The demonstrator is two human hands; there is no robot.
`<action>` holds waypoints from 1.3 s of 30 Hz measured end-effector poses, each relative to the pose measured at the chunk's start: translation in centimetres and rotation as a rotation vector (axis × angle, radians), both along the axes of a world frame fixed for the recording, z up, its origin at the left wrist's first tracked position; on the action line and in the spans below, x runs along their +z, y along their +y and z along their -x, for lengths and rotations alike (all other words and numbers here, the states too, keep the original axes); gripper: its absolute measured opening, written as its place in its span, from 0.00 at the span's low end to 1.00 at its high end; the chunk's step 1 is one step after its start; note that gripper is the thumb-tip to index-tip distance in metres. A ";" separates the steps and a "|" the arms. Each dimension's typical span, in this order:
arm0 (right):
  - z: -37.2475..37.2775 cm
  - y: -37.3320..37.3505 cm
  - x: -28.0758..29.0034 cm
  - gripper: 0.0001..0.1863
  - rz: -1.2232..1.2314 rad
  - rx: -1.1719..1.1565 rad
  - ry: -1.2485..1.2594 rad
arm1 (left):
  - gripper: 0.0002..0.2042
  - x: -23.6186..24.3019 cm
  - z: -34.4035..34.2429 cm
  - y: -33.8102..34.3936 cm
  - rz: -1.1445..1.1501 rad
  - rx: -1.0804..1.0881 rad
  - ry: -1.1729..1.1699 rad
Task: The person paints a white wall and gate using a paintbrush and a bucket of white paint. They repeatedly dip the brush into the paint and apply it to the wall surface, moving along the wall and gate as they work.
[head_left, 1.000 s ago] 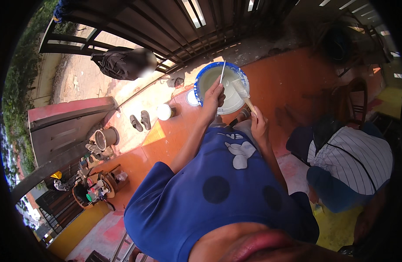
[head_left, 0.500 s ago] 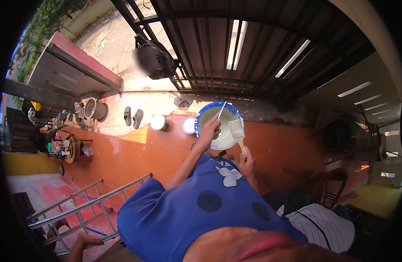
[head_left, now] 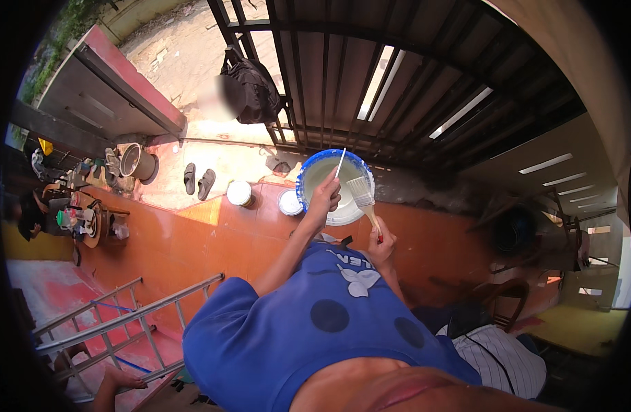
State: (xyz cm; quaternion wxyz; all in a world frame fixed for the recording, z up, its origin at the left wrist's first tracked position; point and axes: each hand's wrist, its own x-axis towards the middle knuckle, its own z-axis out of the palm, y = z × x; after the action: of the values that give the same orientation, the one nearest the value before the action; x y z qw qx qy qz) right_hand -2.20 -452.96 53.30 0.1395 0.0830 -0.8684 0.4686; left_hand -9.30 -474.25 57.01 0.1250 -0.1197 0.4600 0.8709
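Note:
A white bucket with a blue rim [head_left: 303, 180] stands on the floor in front of me, with pale liquid inside that looks like paint. Over its left side, my left hand [head_left: 323, 198] is closed around a thin white stick [head_left: 341, 163] pointing up and away. At the bucket's near right edge, my right hand [head_left: 382, 245] grips the wooden handle of a wide paintbrush [head_left: 360, 192]. The brush's pale bristles point away from me, above the bucket opening. Its handle end is hidden in my fingers.
Left of the bucket stand two small white-topped tubs [head_left: 240, 193]. Dark sandals [head_left: 205, 184] lie further left. A metal ladder [head_left: 133, 316] and another person's hand [head_left: 126, 378] are at lower left. A dark barred gate [head_left: 329, 82] rises beyond the bucket.
The whole view has shifted, moving most things slightly left and up in the picture. The paintbrush is a little further left over the bucket. Both hands keep their hold.

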 end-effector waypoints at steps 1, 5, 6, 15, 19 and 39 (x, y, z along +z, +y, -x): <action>0.3 -0.7 -0.1 0.15 -0.011 0.033 -0.097 | 0.27 -0.1 0.0 -0.4 -0.011 0.008 0.013; 0.7 -3.2 -0.1 0.16 -0.020 0.100 -0.164 | 0.27 0.0 -0.2 -2.3 -0.045 0.017 0.027; 0.5 -3.7 0.0 0.17 0.010 0.107 -0.083 | 0.27 0.0 -0.5 -2.8 -0.065 0.014 0.037; 0.0 -7.5 1.1 0.19 -0.070 0.197 -0.250 | 0.28 -0.5 -1.8 -7.7 -0.095 0.105 -0.013; 0.6 -10.3 2.0 0.17 -0.168 0.249 -0.385 | 0.29 -0.8 -2.1 -10.2 -0.110 0.128 -0.003; 6.4 -17.8 -2.0 0.21 0.692 0.409 -0.735 | 0.27 -1.6 -2.1 -21.0 -0.157 0.450 -0.033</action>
State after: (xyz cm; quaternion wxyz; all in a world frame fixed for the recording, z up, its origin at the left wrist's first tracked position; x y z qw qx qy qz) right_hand -8.63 -470.73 51.25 -0.2484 0.0302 -0.6209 0.7428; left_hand -7.20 -495.22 55.37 -0.0559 -0.2235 0.3504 0.9078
